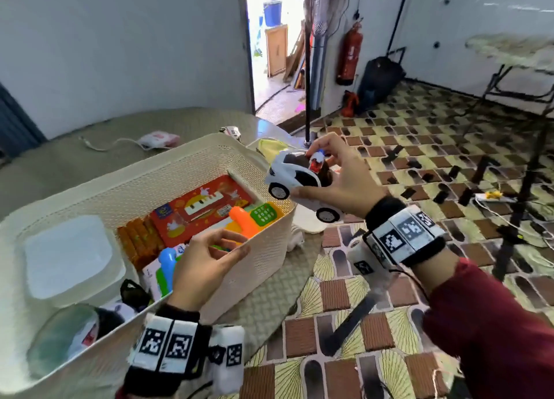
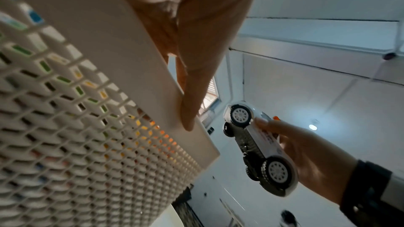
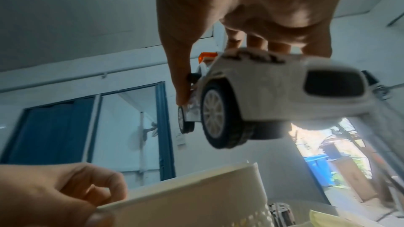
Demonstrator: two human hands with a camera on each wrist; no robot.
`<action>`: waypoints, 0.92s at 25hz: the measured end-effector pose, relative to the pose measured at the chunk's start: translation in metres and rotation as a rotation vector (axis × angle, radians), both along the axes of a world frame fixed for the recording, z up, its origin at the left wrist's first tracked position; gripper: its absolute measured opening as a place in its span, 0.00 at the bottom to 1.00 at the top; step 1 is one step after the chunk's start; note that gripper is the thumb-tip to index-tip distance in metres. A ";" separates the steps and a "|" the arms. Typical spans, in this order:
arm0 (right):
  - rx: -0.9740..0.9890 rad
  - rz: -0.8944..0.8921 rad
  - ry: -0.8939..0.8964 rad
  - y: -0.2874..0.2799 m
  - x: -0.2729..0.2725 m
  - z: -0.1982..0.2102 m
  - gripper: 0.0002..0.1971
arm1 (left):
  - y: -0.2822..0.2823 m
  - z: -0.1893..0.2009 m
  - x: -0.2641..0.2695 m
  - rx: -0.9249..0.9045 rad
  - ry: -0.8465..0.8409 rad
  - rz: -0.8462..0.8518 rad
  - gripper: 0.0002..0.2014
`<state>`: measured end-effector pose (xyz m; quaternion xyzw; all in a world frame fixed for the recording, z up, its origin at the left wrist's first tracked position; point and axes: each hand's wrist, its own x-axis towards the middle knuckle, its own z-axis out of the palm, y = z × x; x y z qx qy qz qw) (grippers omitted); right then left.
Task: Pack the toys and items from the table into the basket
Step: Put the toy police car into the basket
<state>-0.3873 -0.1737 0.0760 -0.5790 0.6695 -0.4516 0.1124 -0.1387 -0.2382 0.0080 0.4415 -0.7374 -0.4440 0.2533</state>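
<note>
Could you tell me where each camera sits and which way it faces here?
Head: worn on the head, looks down at the basket, both hands and wristbands.
Left wrist: low, looks up past the left hand on the basket rim.
Right wrist: low, looks up at the right hand gripping the toy car.
All views show the car.

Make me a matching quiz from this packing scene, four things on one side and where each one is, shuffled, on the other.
Things:
1. toy car
2. red piano box
3. left hand
4. pink pouch

Places:
A. on the table beyond the basket
B. on the basket's near rim
C. in the right hand, in the air
D. inside the basket

Pairs: 1-C, 2-D, 3-B, 4-A
</note>
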 end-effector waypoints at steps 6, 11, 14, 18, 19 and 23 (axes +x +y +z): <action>0.067 0.342 0.196 -0.051 -0.015 0.030 0.30 | 0.011 0.009 -0.005 0.048 -0.033 0.127 0.04; 0.060 0.631 0.346 -0.108 0.005 0.049 0.28 | 0.009 0.010 -0.005 0.048 -0.024 0.172 0.06; 0.033 0.786 0.389 -0.146 0.022 0.046 0.29 | 0.007 0.011 -0.004 0.034 -0.053 0.160 0.07; 0.076 0.958 0.444 -0.195 0.044 0.030 0.29 | 0.006 0.015 -0.010 0.053 -0.050 0.178 0.06; 0.093 0.994 0.454 -0.204 0.050 0.027 0.29 | 0.007 0.015 -0.010 0.066 -0.035 0.182 0.06; 0.166 1.102 0.502 -0.229 0.072 0.014 0.29 | 0.010 0.019 -0.013 0.144 -0.025 0.225 0.07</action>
